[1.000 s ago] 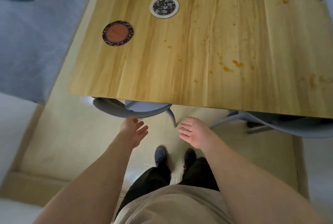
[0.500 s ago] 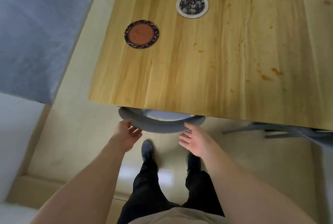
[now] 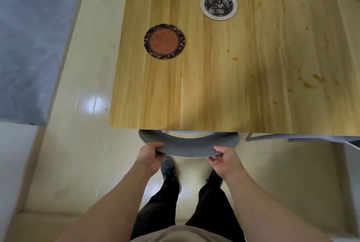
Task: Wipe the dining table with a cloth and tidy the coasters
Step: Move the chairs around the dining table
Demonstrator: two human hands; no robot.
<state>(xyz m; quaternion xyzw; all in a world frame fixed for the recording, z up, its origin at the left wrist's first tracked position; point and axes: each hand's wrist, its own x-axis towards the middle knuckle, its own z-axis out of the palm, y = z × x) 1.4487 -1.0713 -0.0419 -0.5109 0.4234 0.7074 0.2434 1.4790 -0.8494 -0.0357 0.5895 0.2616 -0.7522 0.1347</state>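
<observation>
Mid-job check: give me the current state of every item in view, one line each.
Left hand: grips the chair back.
Right hand: grips the chair back.
Chair back: at the table's near edge, held by both hands.
Table: orange stains, unwiped.
Orange-centred coaster: flat, near the left edge.
Floral coaster: flat, apart from the other.

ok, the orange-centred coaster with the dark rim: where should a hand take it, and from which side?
Probably at its rim on the near-left side. The orange-centred coaster lies flat on the table, so nothing stands up to pinch; it sits near the table's left edge, apart from the white-rimmed coaster. Sliding it over that edge should expose the rim to a thumb-and-finger pinch.
</observation>
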